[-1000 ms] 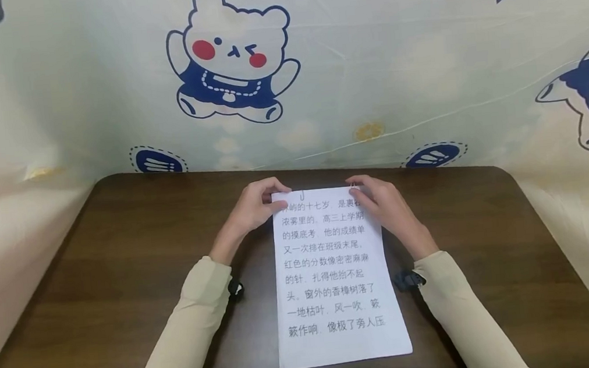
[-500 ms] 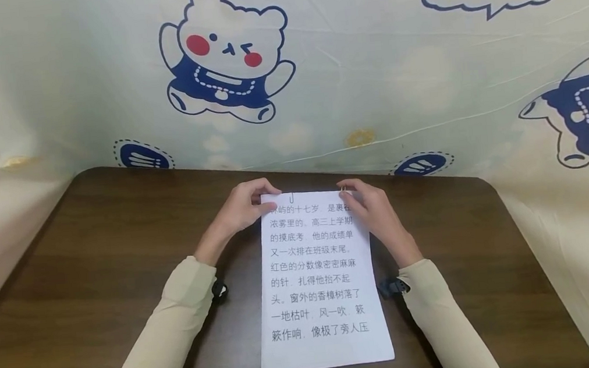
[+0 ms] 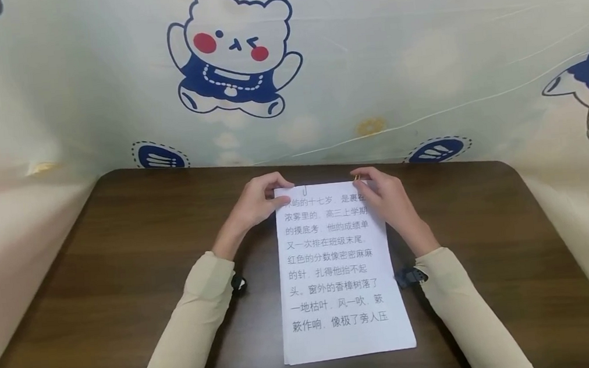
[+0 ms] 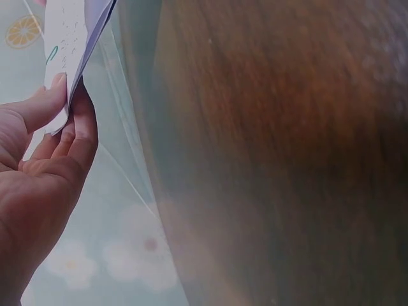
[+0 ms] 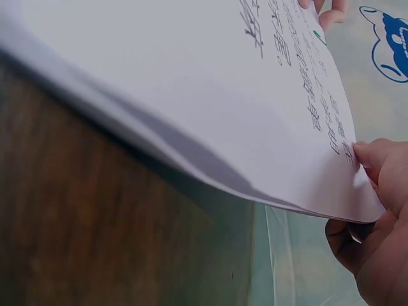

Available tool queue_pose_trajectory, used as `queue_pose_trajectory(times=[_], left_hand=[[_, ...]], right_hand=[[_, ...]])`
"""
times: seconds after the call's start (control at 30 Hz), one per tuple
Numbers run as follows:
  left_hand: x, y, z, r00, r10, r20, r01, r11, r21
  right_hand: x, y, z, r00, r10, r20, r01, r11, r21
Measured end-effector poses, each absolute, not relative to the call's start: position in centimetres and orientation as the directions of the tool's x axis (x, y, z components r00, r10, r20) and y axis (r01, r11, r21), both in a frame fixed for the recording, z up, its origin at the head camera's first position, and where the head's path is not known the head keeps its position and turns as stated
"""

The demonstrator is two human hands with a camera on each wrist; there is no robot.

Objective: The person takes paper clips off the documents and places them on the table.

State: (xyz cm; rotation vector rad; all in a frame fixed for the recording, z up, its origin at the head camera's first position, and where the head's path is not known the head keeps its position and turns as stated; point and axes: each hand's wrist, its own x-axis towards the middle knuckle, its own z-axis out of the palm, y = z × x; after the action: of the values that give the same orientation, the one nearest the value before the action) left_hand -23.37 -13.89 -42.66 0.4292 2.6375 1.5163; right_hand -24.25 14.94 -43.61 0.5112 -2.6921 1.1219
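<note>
A thin stack of white paper sheets (image 3: 349,341), its top sheet printed with lines of black characters, is held over the middle of the dark brown wood-grained bench (image 3: 99,294), long way toward the person. Its far end is raised off the wood; whether the near edge touches, I cannot tell. The left hand (image 3: 256,204) is clamped on the far left corner, thumb on the printed face and fingers beneath. The right hand (image 3: 392,202) pinches the far right corner likewise—thumb above, fingers under. At its fingertips, by the top edge, shows a small gold-coloured piece (image 3: 357,177), probably a clip, too small to make out how it sits. Just beside the left thumb, a slim green wire paper clip (image 4: 52,54) lies over the top edge.

The paper should handle as light and limp: it bows along its length, and in the right wrist view the side edges gape in places, so the sheets would likely slide over one another if gripped loosely. It could crease at a hard pinch. The far corners look like the sound places to hold—every layer between thumb and fingers, near the green clip, with the printed lines mostly uncovered.
</note>
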Motion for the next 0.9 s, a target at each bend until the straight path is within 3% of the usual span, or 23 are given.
queue_pose_trajectory(times=[0.3,0.9], left_hand=[[-23.8,-11.2,-43.5,-0.952,0.290,0.100,0.212,0.387,0.897],[-23.5,-13.7,-42.7,-0.963,0.261,0.071,0.191,0.467,0.863]], right_hand=[[-24.3,17.6,-42.8,-0.927,-0.213,0.307,-0.364,0.700,-0.614],[-24.9,15.0,-43.7,-0.923,-0.102,0.370,-0.355,0.591,-0.724]])
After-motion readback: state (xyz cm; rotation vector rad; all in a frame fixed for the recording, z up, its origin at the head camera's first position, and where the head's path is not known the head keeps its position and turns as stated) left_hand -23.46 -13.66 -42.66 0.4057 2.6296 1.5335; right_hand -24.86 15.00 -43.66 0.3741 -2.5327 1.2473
